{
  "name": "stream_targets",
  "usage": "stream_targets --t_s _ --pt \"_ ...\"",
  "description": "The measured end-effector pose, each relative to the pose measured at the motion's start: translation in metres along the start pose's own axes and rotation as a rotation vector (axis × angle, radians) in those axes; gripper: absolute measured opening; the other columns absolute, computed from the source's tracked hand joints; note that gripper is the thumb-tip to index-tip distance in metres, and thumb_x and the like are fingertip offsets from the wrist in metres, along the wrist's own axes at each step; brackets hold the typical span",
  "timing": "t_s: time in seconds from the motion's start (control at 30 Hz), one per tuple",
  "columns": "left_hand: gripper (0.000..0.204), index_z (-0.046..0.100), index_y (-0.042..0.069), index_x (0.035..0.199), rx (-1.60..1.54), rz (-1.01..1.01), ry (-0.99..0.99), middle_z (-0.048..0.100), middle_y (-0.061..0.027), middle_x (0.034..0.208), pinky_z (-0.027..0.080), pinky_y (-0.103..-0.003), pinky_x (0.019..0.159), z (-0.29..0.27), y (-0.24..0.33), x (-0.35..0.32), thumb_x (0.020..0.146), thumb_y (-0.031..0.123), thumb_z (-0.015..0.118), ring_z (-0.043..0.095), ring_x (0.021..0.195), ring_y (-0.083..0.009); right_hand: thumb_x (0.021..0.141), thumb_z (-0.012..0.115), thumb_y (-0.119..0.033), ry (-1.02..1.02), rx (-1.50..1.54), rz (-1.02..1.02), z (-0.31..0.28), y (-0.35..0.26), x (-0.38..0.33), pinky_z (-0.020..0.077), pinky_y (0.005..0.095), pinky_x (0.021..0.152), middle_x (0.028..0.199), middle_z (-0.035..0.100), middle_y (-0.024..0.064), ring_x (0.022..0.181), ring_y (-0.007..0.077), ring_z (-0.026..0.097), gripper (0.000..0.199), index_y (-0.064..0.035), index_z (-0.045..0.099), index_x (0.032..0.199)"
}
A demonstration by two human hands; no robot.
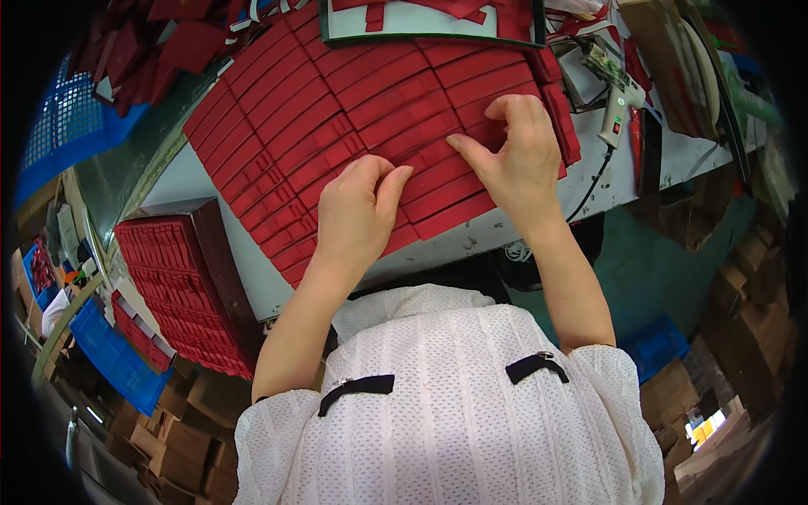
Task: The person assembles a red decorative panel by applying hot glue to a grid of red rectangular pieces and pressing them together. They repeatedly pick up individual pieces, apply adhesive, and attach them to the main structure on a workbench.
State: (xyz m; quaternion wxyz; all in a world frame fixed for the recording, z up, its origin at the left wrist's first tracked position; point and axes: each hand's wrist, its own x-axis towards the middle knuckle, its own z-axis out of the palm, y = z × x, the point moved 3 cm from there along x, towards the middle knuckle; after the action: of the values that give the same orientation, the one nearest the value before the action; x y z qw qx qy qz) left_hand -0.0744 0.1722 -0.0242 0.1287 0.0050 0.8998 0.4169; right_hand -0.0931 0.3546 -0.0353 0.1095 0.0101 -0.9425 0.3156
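Rows of flat red pieces (311, 126), several with small bow-like bands across them, lie packed edge to edge over the white table in front of me. My left hand (358, 206) rests over the near middle rows, its fingers curled and the thumb close beside the index finger; whatever the fingertips hold is hidden. Farther right, my right hand (523, 156) is over the right-hand rows. Its thumb points left, well apart from the bent index finger, and nothing shows between them.
A green-edged tray (433, 38) with red ribbon strips stands at the far side. A glue gun (619, 109) with a black cord lies right. At left are a dark case of red pieces (181, 290) and a blue basket (71, 126); cardboard boxes (181, 446) lie below.
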Motion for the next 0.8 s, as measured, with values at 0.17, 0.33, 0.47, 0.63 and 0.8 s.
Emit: stream_targets --t_s 0.17,0.33,0.47,0.63,0.8 --pt "0.018 0.056 0.002 0.072 0.055 0.019 0.025 0.056 -0.0106 0.064 0.043 -0.035 0.052 0.001 -0.005 0.0 0.081 0.016 0.063 0.054 0.057 -0.0255 0.056 0.081 -0.021 -0.034 -0.004 0.033 0.001 0.0 0.001 0.0431 0.0381 0.06 0.079 0.053 0.0075 0.073 0.0274 0.053 0.043 -0.0056 0.052 0.083" --pt "0.016 0.056 0.003 0.075 0.181 0.049 0.041 0.054 -0.0075 0.062 0.041 -0.03 0.049 0.003 -0.006 0.001 0.081 0.014 0.065 0.052 0.05 -0.0191 0.057 0.08 -0.019 -0.054 -0.021 0.009 -0.002 -0.003 0.005 0.0436 0.0372 0.06 0.078 0.053 0.0074 0.072 0.0272 0.053 0.039 -0.0052 0.053 0.081" --pt "0.028 0.059 0.012 0.103 0.343 0.325 0.089 0.049 -0.0045 0.067 0.042 -0.03 0.048 0.001 0.002 0.001 0.076 0.007 0.062 0.05 0.052 -0.019 0.066 0.075 -0.014 0.022 0.116 -0.095 -0.012 -0.008 0.031 0.0436 0.0355 0.058 0.073 0.055 0.0081 0.067 0.0265 0.055 0.025 -0.0041 0.055 0.076" --pt "0.067 0.047 0.029 0.13 0.691 0.528 -0.165 0.04 -0.0041 0.073 0.044 -0.029 0.047 0.013 0.013 0.005 0.069 0.004 0.056 0.047 0.055 -0.0167 0.07 0.07 -0.006 0.134 -0.048 -0.282 -0.018 -0.009 0.114 0.0444 0.031 0.06 0.075 0.057 0.0067 0.065 0.0201 0.056 0.013 -0.0047 0.059 0.077" --pt "0.058 0.053 0.02 0.125 0.595 0.574 -0.176 0.041 -0.0054 0.073 0.045 -0.029 0.052 0.012 0.01 0.005 0.069 0.004 0.056 0.048 0.058 -0.018 0.064 0.071 -0.006 -0.007 -0.26 -0.199 -0.002 -0.007 0.143 0.0471 0.0382 0.065 0.079 0.057 0.0125 0.076 0.0306 0.058 0.016 -0.0047 0.059 0.074"
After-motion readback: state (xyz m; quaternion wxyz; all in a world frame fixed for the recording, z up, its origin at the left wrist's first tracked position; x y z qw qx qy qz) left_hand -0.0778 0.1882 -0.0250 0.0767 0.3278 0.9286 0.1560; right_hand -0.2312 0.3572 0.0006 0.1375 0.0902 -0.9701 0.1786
